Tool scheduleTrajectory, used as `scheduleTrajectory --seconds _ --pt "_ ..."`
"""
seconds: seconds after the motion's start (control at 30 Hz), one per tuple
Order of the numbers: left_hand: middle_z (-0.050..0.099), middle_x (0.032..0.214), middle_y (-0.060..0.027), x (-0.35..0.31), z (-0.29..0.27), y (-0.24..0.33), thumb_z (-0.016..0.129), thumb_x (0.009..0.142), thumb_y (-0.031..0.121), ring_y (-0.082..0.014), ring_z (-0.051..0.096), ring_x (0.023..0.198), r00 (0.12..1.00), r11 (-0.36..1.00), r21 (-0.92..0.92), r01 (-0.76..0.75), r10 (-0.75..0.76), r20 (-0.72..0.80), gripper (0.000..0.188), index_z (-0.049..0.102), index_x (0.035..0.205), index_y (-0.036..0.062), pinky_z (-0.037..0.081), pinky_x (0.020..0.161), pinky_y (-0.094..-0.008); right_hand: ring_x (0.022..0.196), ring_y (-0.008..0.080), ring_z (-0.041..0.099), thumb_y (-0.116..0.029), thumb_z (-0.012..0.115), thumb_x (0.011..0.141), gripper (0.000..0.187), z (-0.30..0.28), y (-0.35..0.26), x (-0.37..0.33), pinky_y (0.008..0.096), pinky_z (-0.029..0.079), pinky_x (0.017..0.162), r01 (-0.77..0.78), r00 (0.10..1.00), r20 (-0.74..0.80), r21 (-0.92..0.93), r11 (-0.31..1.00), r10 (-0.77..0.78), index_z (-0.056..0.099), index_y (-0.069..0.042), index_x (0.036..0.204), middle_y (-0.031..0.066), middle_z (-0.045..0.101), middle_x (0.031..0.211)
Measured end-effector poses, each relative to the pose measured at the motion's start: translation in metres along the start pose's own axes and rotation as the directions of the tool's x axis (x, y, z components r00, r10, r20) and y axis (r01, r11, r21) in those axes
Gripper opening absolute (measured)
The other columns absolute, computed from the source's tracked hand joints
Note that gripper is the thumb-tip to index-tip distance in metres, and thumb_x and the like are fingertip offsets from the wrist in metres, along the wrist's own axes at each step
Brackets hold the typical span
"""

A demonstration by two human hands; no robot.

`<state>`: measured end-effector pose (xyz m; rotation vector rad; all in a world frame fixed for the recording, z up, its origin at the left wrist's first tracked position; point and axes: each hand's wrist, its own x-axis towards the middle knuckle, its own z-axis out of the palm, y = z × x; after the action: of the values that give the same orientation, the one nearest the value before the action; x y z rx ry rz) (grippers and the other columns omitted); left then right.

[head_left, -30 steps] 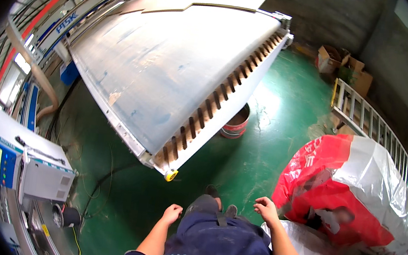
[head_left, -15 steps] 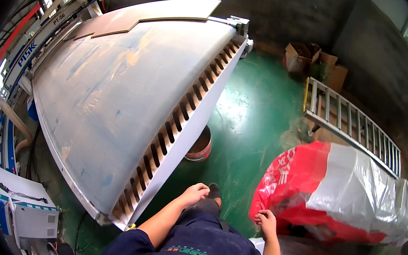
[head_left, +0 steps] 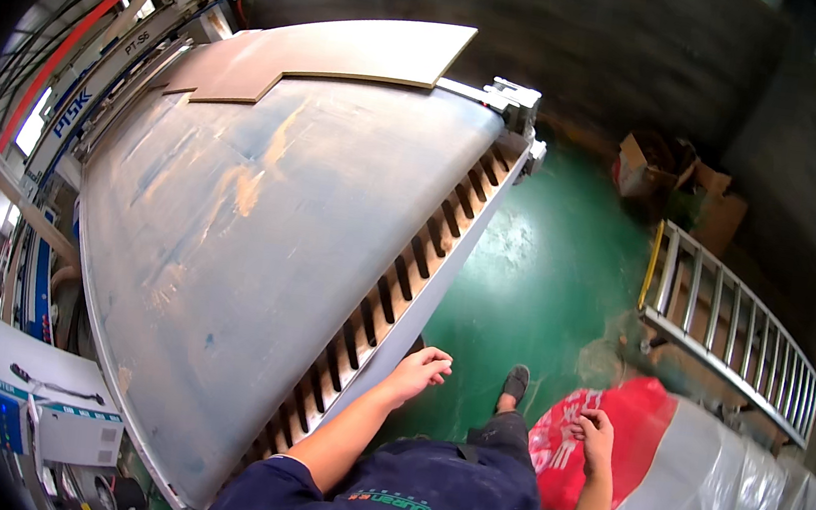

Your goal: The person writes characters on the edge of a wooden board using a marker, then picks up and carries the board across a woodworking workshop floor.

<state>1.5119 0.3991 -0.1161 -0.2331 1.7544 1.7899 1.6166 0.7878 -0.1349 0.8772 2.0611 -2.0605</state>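
Shift: the shoe (head_left: 514,382), earlier beside the left hand (head_left: 420,373), now lies between both hands.
Left fingers: slack, half-curled, empty, by the machine bed (head_left: 226,264).
Right hand (head_left: 595,438): fingers loosely bent, empty, before the wrapped bundle (head_left: 693,489); contact unclear.
Surface: left of the left fingers, grey, tan-streaked; board (head_left: 351,52) beyond.
Room: green floor (head_left: 565,293) ahead of the fingers, ladder (head_left: 713,310) rightward, dark wall (head_left: 573,42) farthest.

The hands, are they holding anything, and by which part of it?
Nothing seems to be held: the left hand and the right hand both look empty and loosely curled.
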Motion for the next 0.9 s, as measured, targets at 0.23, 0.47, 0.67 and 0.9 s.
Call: scheduleTrajectory --seconds 0.23,0.47,0.67,0.9 --pt "0.065 0.098 -0.0066 0.11 0.0 0.09 0.055 0.097 0.023 -0.0128 0.06 0.083 0.934 0.967 -0.2 -0.157 0.08 -0.347 0.024 0.059 0.111 0.0035 0.049 0.079 -0.0283 0.065 0.0085 0.055 -0.003 0.058 0.088 0.01 -0.015 -0.132 0.245 0.021 0.042 0.056 0.137 0.988 0.08 -0.039 0.99 -0.133 0.059 -0.002 0.098 0.0032 0.06 0.081" --pt "0.062 0.098 -0.0072 0.182 -0.022 0.2 0.052 0.097 0.023 -0.0126 0.058 0.081 0.808 0.924 -0.219 -0.312 0.137 -0.573 0.024 0.057 0.111 0.0042 0.049 0.077 -0.0294 0.079 0.0112 0.056 -0.008 0.06 0.089 0.016 0.105 -0.354 0.413 0.0262 0.047 0.073 0.602 0.759 0.37 -0.085 0.794 -0.536 0.059 0.002 0.101 0.0035 0.06 0.084" --pt "0.061 0.103 -0.0073 0.26 -0.084 0.249 0.054 0.097 0.026 -0.015 0.058 0.088 0.665 0.891 -0.19 -0.411 0.151 -0.732 0.029 0.054 0.116 0.0041 0.048 0.077 -0.0292 0.081 0.0115 0.056 -0.007 0.061 0.086 0.018 0.272 -0.468 0.472 0.0257 0.047 0.077 0.727 0.599 0.549 -0.069 0.683 -0.583 0.058 0.002 0.101 0.0048 0.06 0.086" --pt "0.06 0.115 -0.0167 0.371 -0.158 0.321 0.058 0.093 0.043 -0.0264 0.06 0.103 0.494 0.944 0.029 -0.328 0.197 -0.847 0.053 0.048 0.123 0.0007 0.048 0.089 -0.036 0.086 0.0191 0.058 -0.01 0.064 0.083 0.028 0.415 -0.552 0.581 0.0318 0.049 0.08 0.887 0.433 0.626 -0.168 0.429 -0.648 0.057 0.001 0.108 0.011 0.06 0.099"
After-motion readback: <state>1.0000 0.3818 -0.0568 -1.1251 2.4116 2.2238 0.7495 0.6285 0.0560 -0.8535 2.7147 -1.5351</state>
